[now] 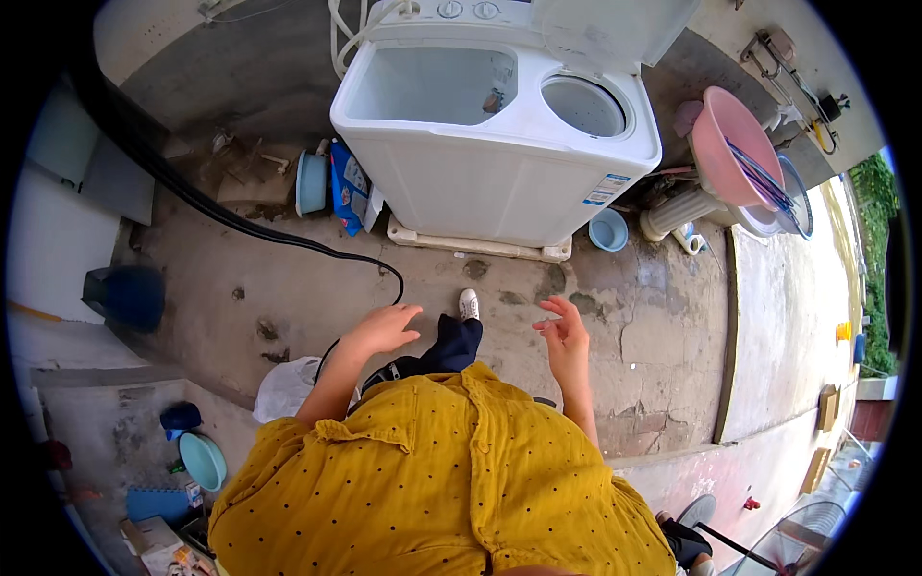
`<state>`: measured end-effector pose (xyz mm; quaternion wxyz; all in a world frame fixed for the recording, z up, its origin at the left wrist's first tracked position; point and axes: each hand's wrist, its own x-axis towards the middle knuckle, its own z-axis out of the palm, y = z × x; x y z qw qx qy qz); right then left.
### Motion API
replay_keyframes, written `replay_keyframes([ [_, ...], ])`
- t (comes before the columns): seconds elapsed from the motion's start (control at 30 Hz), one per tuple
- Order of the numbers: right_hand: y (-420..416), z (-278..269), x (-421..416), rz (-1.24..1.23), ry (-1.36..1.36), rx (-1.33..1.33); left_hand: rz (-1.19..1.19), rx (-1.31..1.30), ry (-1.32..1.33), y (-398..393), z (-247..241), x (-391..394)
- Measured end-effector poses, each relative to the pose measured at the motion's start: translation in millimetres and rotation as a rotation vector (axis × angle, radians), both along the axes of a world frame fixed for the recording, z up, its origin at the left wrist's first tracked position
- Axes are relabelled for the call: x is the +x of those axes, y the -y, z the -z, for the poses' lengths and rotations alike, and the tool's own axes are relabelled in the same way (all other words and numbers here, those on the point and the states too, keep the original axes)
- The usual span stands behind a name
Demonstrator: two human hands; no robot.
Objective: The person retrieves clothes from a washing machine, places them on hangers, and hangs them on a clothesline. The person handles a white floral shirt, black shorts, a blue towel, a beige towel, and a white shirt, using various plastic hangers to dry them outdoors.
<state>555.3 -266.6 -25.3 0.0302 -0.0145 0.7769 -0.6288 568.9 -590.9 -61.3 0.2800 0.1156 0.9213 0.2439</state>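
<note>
My left hand [382, 327] hangs in the air left of my white shoe [469, 304], fingers apart and holding nothing. A black cable [346, 254] passes close behind its fingertips. On the other side my right hand [566, 337] is raised over the concrete floor, fingers loosely bent and apart, with nothing in it. Ahead of both hands stands a white twin-tub washing machine [490, 183] on a pale base [479, 243]. Its wide wash tub [425, 83] is uncovered, and the lid [612, 29] over the round spin tub [583, 106] is raised.
Beside the machine are a blue detergent bag [347, 189], a blue basin [311, 183] and a small blue basin [609, 230]. At right, a pink basin [738, 147] with hangers rests on a pedestal sink. A white plastic bag [284, 389] lies near my left arm. Another person's leg [686, 543] shows behind.
</note>
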Motion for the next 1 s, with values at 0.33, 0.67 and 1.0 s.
replay_keyframes([
  [0.33,-91.8,-27.1,-284.7,-0.046,-0.023,0.275,-0.067,0.187,0.081,-82.7,1.1,-205.3],
  [0.67,-89.1,173.8,-653.2,-1.143,0.233,1.434,-0.696,0.334,-0.112,-145.7,-16.2,-287.6],
  [1.0,-90.1,272.0,-600.2,-1.853,-0.667,1.648,-1.087,0.296,-0.001,-241.1,-6.6,-281.7],
])
